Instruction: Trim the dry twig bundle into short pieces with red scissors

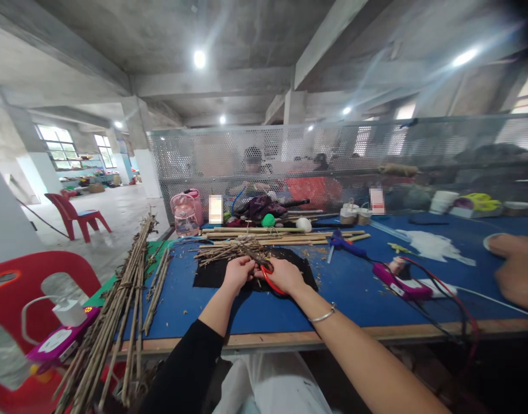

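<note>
My right hand (284,275) is closed around the red handles of a pair of scissors (272,282), with the dark blades pointing away to the upper left. Close beside it, my left hand (239,272) is pinched near the blades. What its fingers hold is too small to make out, perhaps part of a twig. Both hands are over a black cloth (212,276) on the blue table. Just beyond them lies a heap of short thin twigs (223,252), with chips scattered around.
A large bundle of long sticks (126,287) leans over the table's left end. Longer poles (289,234) lie behind the twigs. To the right are a blue glue gun (347,246), a purple power strip (401,283) with cables, and another person's arm (520,270). A perforated metal screen (181,155) stands behind.
</note>
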A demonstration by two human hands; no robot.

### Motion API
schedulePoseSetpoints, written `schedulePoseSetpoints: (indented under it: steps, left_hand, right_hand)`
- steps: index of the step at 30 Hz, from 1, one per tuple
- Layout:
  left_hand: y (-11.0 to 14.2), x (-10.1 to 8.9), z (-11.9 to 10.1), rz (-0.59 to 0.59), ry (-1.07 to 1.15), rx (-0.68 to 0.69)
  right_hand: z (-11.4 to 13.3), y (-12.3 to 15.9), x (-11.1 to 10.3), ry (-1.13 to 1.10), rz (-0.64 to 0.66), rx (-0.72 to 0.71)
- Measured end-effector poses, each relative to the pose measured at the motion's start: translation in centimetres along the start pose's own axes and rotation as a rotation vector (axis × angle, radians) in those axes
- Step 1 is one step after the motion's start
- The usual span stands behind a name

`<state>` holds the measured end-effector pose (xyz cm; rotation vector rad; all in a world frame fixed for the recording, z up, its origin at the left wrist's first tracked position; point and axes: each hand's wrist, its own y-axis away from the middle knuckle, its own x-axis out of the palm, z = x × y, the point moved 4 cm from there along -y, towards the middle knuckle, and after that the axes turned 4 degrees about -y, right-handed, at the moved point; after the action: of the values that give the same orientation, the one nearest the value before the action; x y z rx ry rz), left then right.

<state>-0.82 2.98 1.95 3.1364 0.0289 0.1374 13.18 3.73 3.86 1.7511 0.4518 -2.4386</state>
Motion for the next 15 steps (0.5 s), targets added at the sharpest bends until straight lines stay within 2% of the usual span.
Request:
schedulePoseSetpoints:
  steps: [7, 15]
  left_hand:
    - [-0.13, -0.55, -0.26, -0.064, -0.053, 0.064]
    - [-0.62, -0.61, 0.35, -0.087, -0.041, 0.090]
  right_hand:
    - [0.19, 0.18, -0.24, 0.032, -0.034, -0.017]
    - [0.83, 0.30, -0.41, -0.044, -0.087, -0.093]
